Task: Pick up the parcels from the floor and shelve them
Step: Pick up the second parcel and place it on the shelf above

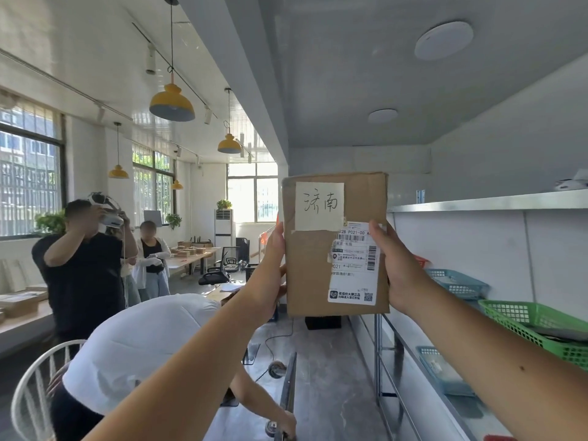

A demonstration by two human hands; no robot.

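I hold a brown cardboard parcel point(315, 268) upright in front of me at arm's length. It carries a white handwritten note at its top and a printed shipping label at its lower right. My left hand point(273, 249) grips its left edge and my right hand point(396, 265) grips its right edge. The metal shelf point(477, 203) runs along the wall just right of the parcel.
A green basket point(537, 323) and blue baskets point(458, 283) sit on the shelf boards at right. A person in a white top point(136, 348) bends low at my front left, beside a white chair point(31, 393). Two more people stand further left near tables with boxes.
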